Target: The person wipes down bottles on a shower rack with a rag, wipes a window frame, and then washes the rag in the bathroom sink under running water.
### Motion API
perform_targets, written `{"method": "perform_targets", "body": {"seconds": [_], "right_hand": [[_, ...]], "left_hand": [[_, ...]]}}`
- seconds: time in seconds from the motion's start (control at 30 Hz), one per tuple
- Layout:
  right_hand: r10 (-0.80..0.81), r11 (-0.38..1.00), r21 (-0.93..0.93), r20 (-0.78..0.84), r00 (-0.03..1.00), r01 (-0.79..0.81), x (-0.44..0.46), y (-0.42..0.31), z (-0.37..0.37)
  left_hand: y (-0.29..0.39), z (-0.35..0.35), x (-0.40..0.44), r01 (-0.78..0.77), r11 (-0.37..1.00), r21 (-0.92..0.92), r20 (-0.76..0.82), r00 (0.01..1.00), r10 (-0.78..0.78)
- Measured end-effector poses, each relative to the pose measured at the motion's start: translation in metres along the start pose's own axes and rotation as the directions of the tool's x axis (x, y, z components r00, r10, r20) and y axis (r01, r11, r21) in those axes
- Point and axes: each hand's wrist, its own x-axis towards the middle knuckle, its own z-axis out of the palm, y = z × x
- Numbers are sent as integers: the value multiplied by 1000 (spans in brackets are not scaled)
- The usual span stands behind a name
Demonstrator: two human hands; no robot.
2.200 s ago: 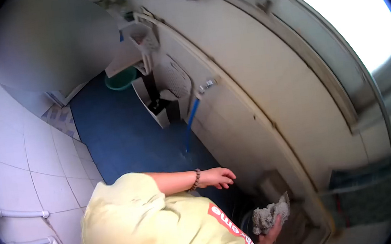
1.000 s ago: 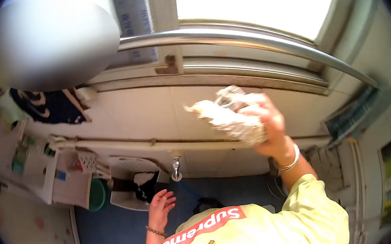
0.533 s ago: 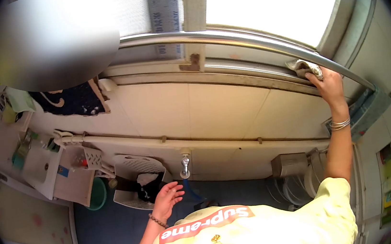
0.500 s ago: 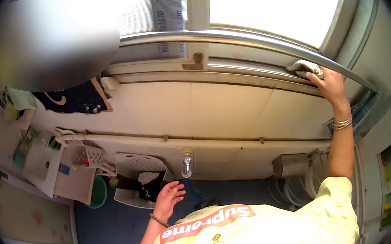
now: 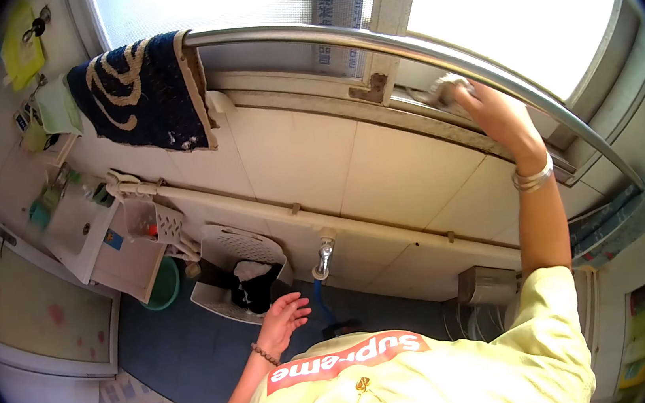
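My right hand (image 5: 499, 114) reaches up under the metal rail and is closed on a crumpled, dirty whitish cloth (image 5: 449, 90). The cloth presses on the track of the window sill (image 5: 433, 121), just right of the brown-stained patch on the frame. Silver bangles circle my right wrist. My left hand (image 5: 284, 323) hangs low in front of my body, fingers loosely apart and slightly curled, holding nothing. It is near the white laundry basket (image 5: 210, 298), which has dark and white clothes in it, and below the wall tap (image 5: 324, 258).
A metal rail (image 5: 303, 32) curves across the window, with a dark blue mat (image 5: 120, 97) draped at its left end. A white sink (image 5: 75, 230) and a green basin (image 5: 163, 285) are at left. A pipe (image 5: 373, 227) runs along the tiled wall.
My right hand has slid the cloth leftward along the sill track, toward the stained patch on the frame. The view has shifted, showing more of the blue mat. My left hand stays much the same.
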Motion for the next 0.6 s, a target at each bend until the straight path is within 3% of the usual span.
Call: {"method": "perform_targets", "body": {"seconds": [0.03, 0.1, 0.17, 0.2, 0.27, 0.37, 0.4, 0.43, 0.5, 0.57, 0.6], "right_hand": [[11, 999, 42, 23, 1000, -12, 7, -12, 1], [-181, 945, 261, -85, 980, 197, 22, -30, 9], [-246, 903, 285, -268, 931, 321, 38, -36, 28], [-245, 903, 286, -269, 932, 320, 46, -39, 31], [-369, 817, 339, -313, 875, 466, 55, -42, 32], [-291, 797, 459, -277, 916, 392, 54, -42, 31], [-114, 864, 491, -23, 993, 111, 51, -41, 24], [-97, 867, 488, -30, 995, 100, 48, -43, 19], [-37, 836, 536, 265, 963, -116, 42, -44, 12], [-267, 602, 798, 199, 943, 2, 47, -25, 35], [-255, 612, 791, 180, 950, 14, 47, -13, 32]], "left_hand": [[0, 2, -1, -4, 1000, -4, -1, 1000, 4], [-2, 1, -4, -9, 1000, -11, -4, 1000, 9], [-4, -1, -7, -21, 999, -25, -13, 1000, 21], [-5, -3, -10, -21, 999, -24, -13, 1000, 21], [-9, -6, -15, -36, 998, -48, -53, 998, 33], [-15, -14, -23, -10, 997, -76, -84, 996, 4], [-16, -16, -26, -13, 997, -74, -94, 996, 6], [-16, -16, -27, -7, 998, -61, -81, 997, 2], [-17, -17, -31, -24, 995, -94, -94, 995, 15], [-21, -19, -30, -28, 997, -76, -75, 997, 22], [-23, -18, -29, -18, 998, -63, -65, 998, 14]]}}
